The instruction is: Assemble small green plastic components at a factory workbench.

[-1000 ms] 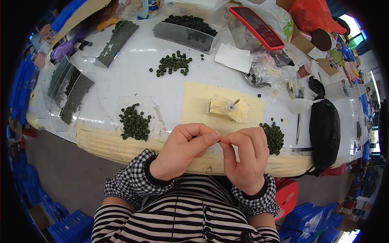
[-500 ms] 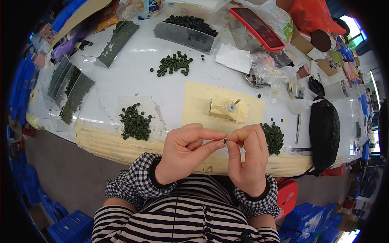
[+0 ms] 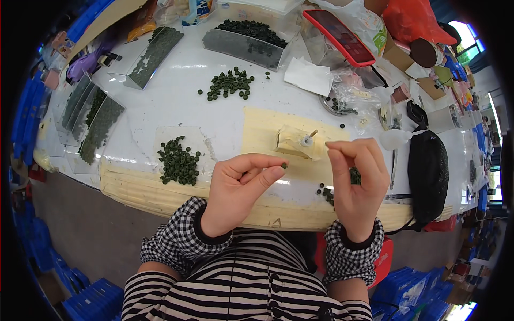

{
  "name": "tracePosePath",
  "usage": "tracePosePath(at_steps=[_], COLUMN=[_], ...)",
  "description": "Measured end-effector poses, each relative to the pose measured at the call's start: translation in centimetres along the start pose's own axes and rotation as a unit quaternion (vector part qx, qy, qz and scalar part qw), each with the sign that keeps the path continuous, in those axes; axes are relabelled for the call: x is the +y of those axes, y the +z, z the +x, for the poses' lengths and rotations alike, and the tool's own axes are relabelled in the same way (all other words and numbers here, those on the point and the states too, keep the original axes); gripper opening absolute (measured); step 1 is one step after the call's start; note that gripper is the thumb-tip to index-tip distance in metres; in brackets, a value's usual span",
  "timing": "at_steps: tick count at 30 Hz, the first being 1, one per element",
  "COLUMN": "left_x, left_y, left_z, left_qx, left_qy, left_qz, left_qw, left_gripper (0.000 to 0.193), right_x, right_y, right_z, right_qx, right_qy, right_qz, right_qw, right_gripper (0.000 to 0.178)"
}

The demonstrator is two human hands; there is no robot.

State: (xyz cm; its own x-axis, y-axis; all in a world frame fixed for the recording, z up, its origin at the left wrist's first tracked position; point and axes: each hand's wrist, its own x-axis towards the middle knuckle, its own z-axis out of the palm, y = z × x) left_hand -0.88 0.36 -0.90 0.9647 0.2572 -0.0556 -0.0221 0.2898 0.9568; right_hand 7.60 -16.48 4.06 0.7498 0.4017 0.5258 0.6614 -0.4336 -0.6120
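Note:
My left hand (image 3: 235, 190) pinches a small dark green round piece (image 3: 285, 166) between thumb and index fingertip, above the near part of the table. To its right, my right hand (image 3: 361, 174) is raised, thumb and index tip drawn close together; anything between them is too small to make out. Behind both hands a tape-wrapped block (image 3: 294, 143) holds a pale fitting with a brown stick (image 3: 312, 134). A heap of similar green pieces (image 3: 179, 162) lies left of my left hand. My right hand partly hides another heap (image 3: 327, 195).
More green pieces (image 3: 230, 84) lie scattered farther back. Clear trays (image 3: 246, 45) of them stand behind and at the left (image 3: 101, 125). A red-cased phone (image 3: 340, 37) leans at the back right. A black mesh bag (image 3: 428, 176) lies on the right, beside slim metal tweezers (image 3: 394, 168).
My hands have come apart. The right hand moved right and up, away from the green piece; the left moved slightly left and up and keeps the piece.

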Motion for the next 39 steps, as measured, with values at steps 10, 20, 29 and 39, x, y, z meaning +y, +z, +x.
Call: tracePosePath(at_steps=[10, 20, 29, 39], left_x=[0.0, -0.2, 0.4, 0.1], left_y=[-0.2, -0.1, -0.2, -0.2], left_z=[0.3, 0.3, 0.0, 0.0], left_qx=[0.015, 0.015, -0.009, -0.023], left_qy=[-0.02, -0.017, -0.01, 0.0], left_qz=[-0.019, -0.032, 0.016, -0.003], left_qw=[1.0, 0.999, 1.0, 1.0], left_gripper=[0.018, 0.018, 0.019, 0.02], right_x=[2.5, 2.3, -0.6, -0.2], right_y=[2.0, 1.9, 0.8, 2.2], right_z=[1.7, 1.4, 0.5, 0.0], right_qx=[-0.013, 0.01, 0.049, -0.056], right_qy=[-0.021, -0.047, -0.063, 0.04], right_qz=[-0.031, -0.031, 0.14, 0.299], right_qw=[0.999, 0.998, 0.987, 0.952], right_gripper=[0.011, 0.008, 0.006, 0.009])
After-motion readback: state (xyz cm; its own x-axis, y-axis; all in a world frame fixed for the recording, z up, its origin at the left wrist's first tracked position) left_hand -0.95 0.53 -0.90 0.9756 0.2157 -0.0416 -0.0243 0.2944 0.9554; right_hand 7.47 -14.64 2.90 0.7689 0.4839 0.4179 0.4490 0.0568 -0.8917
